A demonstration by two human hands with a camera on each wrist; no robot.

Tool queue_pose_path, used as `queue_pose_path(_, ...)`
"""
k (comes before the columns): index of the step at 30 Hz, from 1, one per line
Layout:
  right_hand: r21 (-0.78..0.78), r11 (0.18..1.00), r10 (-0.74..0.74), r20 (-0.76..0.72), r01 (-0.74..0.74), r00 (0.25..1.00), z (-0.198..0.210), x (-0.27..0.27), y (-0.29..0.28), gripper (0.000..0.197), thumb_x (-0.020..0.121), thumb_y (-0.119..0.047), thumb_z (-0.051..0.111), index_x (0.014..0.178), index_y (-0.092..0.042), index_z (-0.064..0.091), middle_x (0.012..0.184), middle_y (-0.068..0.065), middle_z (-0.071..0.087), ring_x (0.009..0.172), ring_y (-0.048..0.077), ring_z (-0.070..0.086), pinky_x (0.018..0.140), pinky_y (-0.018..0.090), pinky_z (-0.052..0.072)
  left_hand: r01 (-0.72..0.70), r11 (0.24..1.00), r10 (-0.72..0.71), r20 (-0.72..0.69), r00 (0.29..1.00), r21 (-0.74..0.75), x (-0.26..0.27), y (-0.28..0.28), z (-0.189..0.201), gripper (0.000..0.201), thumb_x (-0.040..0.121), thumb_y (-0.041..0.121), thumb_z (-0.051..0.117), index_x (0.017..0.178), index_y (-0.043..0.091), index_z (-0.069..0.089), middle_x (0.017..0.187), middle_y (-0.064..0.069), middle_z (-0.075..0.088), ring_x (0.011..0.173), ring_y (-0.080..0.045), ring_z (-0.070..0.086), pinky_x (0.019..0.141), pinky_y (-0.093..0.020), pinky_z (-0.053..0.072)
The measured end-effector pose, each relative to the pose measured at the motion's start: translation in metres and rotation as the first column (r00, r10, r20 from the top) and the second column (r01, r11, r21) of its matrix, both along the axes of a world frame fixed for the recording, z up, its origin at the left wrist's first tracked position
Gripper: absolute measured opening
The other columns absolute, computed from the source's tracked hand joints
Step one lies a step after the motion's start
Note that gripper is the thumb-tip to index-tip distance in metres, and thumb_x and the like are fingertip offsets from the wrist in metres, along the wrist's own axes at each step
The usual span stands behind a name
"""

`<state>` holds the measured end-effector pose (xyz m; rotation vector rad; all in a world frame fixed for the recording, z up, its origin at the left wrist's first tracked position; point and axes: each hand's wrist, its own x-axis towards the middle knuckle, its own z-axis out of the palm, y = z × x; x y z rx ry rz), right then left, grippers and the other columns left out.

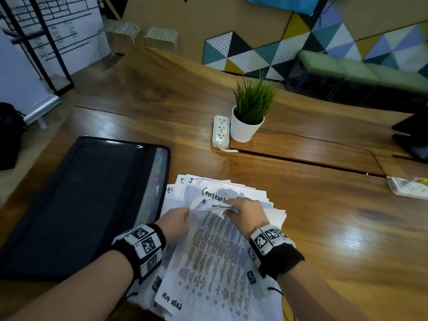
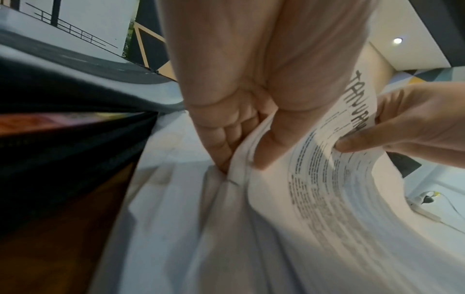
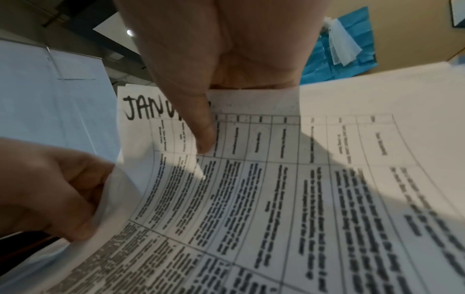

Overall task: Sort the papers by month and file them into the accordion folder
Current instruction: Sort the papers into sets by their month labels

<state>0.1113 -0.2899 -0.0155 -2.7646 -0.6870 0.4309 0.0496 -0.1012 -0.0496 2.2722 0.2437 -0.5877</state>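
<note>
— Polished brown wooden tabletop (image 1: 312,228), near edge: a loose heap of white printed papers (image 1: 231,188) lies fanned there, with the black zip-up accordion folder (image 1: 81,193) just beside it on the left, lid open.

— And the hands?

— The person's left hand (image 1: 176,224) has its fingers curled and pinches a few sheet edges at the left side of the heap. Their right hand (image 1: 245,213) pinches the top of a white table-printed sheet headed "JANUA…" in black marker (image 3: 251,179), thumb on its face, bowing it upward off the pile.

— What might go wrong?

— Several sheets look caught in each pinch, so a second page could ride along with the January one and end up under the wrong month. The heap is already skewed; pulling sideways may slide it toward the near edge. A tight thumb could crease the bowed sheet.

— Anything nearby?

— A white power strip (image 1: 221,132) touches a white pot of green grass (image 1: 249,119) near the middle of the tabletop, well apart from the papers.
</note>
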Motion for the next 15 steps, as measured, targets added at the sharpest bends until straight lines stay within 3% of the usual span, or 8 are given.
queue_pose_path(3,-0.009,1.0,0.006,0.019,-0.006,1.0,0.004,-0.006,0.004,0.016,0.091,-0.025,0.052,0.098,-0.022,0.066,0.097,0.0,0.067,0.094,0.021,0.059,0.089,0.032,0.042,0.037,0.999,-0.037,-0.026,0.999,-0.013,-0.005,0.009,0.003,0.02,0.094,0.008,0.043,0.087,0.015,0.061,0.093,-0.001,0.063,0.093,-0.021,0.059,0.073,-0.023,0.042)
queue_pose_path(5,-0.005,1.0,0.024,0.079,-0.024,0.997,0.008,-0.014,0.002,0.015,0.09,-0.019,0.052,0.094,-0.02,0.067,0.093,0.0,0.068,0.092,0.021,0.06,0.089,0.032,0.042,0.033,0.998,-0.035,-0.033,0.999,-0.062,-0.005,0.016,0.005,0.02,0.094,0.005,0.041,0.089,0.012,0.06,0.09,-0.004,0.061,0.093,-0.026,0.058,0.073,-0.031,0.043)
queue_pose_path(7,0.0,1.0,0.025,0.173,-0.025,0.985,0.01,-0.024,-0.002,0.017,0.086,-0.01,0.055,0.09,-0.018,0.069,0.086,-0.002,0.069,0.088,0.021,0.061,0.09,0.032,0.038,-0.053,0.982,0.042,-0.065,0.997,-0.182,-0.003,0.022,0.002,0.023,0.094,0.004,0.04,0.111,0.009,0.054,0.09,-0.009,0.058,0.086,-0.027,0.058,0.076,-0.038,0.048)
queue_pose_path(8,0.01,1.0,0.014,0.224,-0.017,0.974,0.01,-0.028,-0.005,0.018,0.082,-0.006,0.058,0.088,-0.017,0.07,0.082,-0.001,0.07,0.085,0.022,0.063,0.088,0.034,0.038,-0.117,0.963,0.096,-0.094,0.991,-0.244,-0.002,0.024,-0.001,0.026,0.095,0.006,0.04,0.117,0.012,0.05,0.087,-0.01,0.057,0.079,-0.026,0.058,0.07,-0.038,0.049)
queue_pose_path(11,0.041,0.999,-0.038,0.259,0.029,0.965,0.011,-0.032,-0.012,0.02,0.083,-0.006,0.059,0.094,-0.018,0.07,0.086,-0.001,0.07,0.088,0.022,0.063,0.085,0.035,0.035,-0.25,0.915,0.21,-0.155,0.965,-0.317,0.002,0.026,-0.009,0.015,0.096,0.015,0.043,0.111,0.013,0.048,0.078,-0.009,0.053,0.065,-0.023,0.056,0.059,-0.032,0.045)
queue_pose_path(13,0.071,0.995,-0.083,0.185,0.07,0.979,0.008,-0.034,-0.016,0.024,0.087,-0.011,0.055,0.108,-0.02,0.066,0.097,-0.001,0.069,0.097,0.022,0.06,0.086,0.033,0.033,-0.217,0.933,0.177,-0.157,0.972,-0.288,0.003,0.026,-0.012,0.014,0.095,0.018,0.047,0.106,0.011,0.05,0.079,-0.01,0.053,0.066,-0.024,0.057,0.059,-0.034,0.046)
queue_pose_path(15,0.151,0.986,-0.089,0.155,0.066,0.984,0.005,-0.039,-0.019,0.031,0.082,-0.006,0.06,0.109,-0.02,0.067,0.097,0.002,0.07,0.094,0.024,0.062,0.089,0.038,0.042,-0.175,0.953,0.146,-0.13,0.981,-0.247,0.003,0.024,-0.012,0.015,0.094,0.018,0.05,0.106,0.01,0.052,0.08,-0.009,0.055,0.064,-0.023,0.057,0.059,-0.034,0.048)
